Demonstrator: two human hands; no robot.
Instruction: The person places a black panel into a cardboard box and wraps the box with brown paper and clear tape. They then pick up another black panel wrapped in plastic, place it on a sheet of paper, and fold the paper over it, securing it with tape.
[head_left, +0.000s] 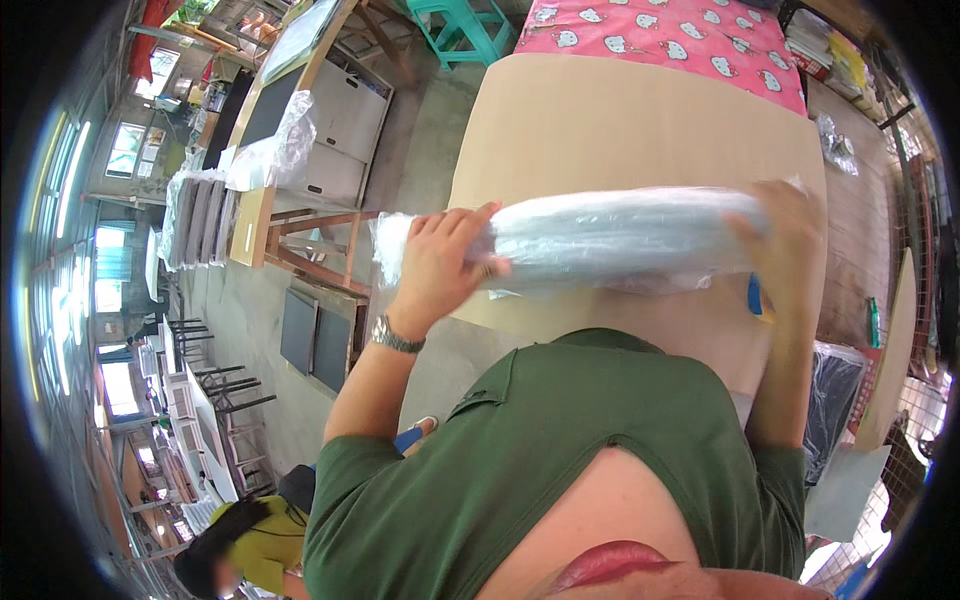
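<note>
A long, pale bundle wrapped in clear plastic [620,240] lies crosswise over the brown table top, slightly blurred. My left hand [450,252] is closed over its left end, fingers on top and thumb towards me. At the opposite end, my right hand [780,228] grips the wrap; motion smears its fingers, and what lies under the palm is hidden. A small blue and yellow thing [757,297] shows beside my right wrist, its kind unclear.
The brown-covered table [640,115] has a pink patterned cloth [670,40] at its far end. Beyond it stands a teal stool [462,32]. To the left are a wooden workbench [250,225] and dark panels [315,330]. Another person in yellow [262,545] is at lower left.
</note>
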